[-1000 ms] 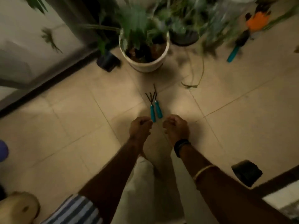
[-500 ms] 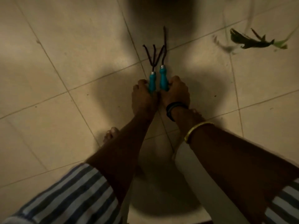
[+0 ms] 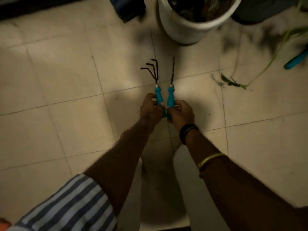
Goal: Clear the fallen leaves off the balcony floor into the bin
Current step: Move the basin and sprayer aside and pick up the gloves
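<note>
Fallen leaf: one green leaf (image 3: 230, 81) with a ragged, dark blade lies flat on the tiled floor (image 3: 66, 80), to the right of the hands and well apart from them; a thin pale stem (image 3: 270, 62) runs from it up toward the right edge.
Hand rake: one small rake (image 3: 154, 84) with a teal handle and three dark prongs bent over at their tips; its prongs point away from the person.
Second tool: one tool (image 3: 171, 90) with a matching teal handle and a single thin dark shaft; the shape of its tip is too thin and blurred to tell.
Left hand: the left hand (image 3: 150, 110) has its fingers curled round the lower part of the rake's handle, gripping it, with the arm stretched forward.
Right hand: the right hand (image 3: 181, 113) grips the lower part of the second tool's handle in the same way, fingers wrapped round it.
Hands together: the two hands sit side by side, nearly touching, and the two handles stand close and almost parallel.
Right arm: a black wristband (image 3: 187, 131) and a gold bangle (image 3: 210, 160).
Left arm: a striped sleeve (image 3: 71, 205) rolled up near the elbow.
Pots: one white pot (image 3: 188, 25) holding dark soil stands on the floor beyond the tools; one darker pot (image 3: 260, 10) is beside it.
Right edge: one more teal handle (image 3: 295, 60) lies on the floor, blurred.
</note>
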The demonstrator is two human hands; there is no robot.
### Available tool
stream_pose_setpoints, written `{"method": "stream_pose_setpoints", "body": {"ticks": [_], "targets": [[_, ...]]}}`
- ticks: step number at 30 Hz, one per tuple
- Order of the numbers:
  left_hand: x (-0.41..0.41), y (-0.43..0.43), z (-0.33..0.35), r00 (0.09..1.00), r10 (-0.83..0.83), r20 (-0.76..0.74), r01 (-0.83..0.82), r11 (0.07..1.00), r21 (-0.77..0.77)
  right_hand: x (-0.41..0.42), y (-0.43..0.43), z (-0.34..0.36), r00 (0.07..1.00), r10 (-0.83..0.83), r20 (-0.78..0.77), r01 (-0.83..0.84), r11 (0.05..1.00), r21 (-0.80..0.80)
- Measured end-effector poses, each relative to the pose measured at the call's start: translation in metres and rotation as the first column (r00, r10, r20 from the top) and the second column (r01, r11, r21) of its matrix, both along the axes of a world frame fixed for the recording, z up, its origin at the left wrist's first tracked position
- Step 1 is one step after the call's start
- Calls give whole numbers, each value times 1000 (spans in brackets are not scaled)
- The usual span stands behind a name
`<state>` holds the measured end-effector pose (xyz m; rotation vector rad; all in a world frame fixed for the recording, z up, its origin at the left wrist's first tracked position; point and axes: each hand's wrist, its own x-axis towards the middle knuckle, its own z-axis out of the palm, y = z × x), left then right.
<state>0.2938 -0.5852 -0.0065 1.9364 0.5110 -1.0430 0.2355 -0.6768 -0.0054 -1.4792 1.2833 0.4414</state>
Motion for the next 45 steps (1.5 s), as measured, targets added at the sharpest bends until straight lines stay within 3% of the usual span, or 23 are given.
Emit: {"method": "stream_pose_setpoints", "body": {"ticks": [6, 10, 16, 22, 28, 32, 35, 40, 45], "targets": [[4, 54, 122, 979, 206, -4, -204, 968, -143, 13, 53, 124, 986, -29, 164, 14, 996, 92], [6, 96, 188, 902, 427, -71, -430, 869, -245, 25, 92, 194, 964, 32, 263, -82, 981, 179], [-10, 167, 264, 643, 765, 16, -714, 607, -348, 49, 151, 271, 897, 215, 385, -335, 900, 278], [-36, 254, 304, 313, 948, -54, -847, 253, -467, 55, 239, 320, 850, 340, 401, -497, 769, 402], [-76, 361, 326, 66, 994, -93, -867, 11, -498, 30, 351, 343, 819, 438, 371, -574, 655, 492], [-121, 439, 330, -77, 991, -114, -843, -126, -524, 2, 427, 354, 753, 554, 356, -651, 542, 532], [-157, 502, 333, -241, 957, -162, -786, -290, -546, -19, 488, 363, 687, 636, 350, -700, 452, 553], [-216, 587, 334, -468, 850, -242, -608, -508, -610, -53, 574, 370, 499, 789, 360, -795, 250, 553], [-257, 650, 328, -648, 682, -338, -400, -683, -611, -79, 657, 373, 230, 909, 347, -829, -4, 559]]}}
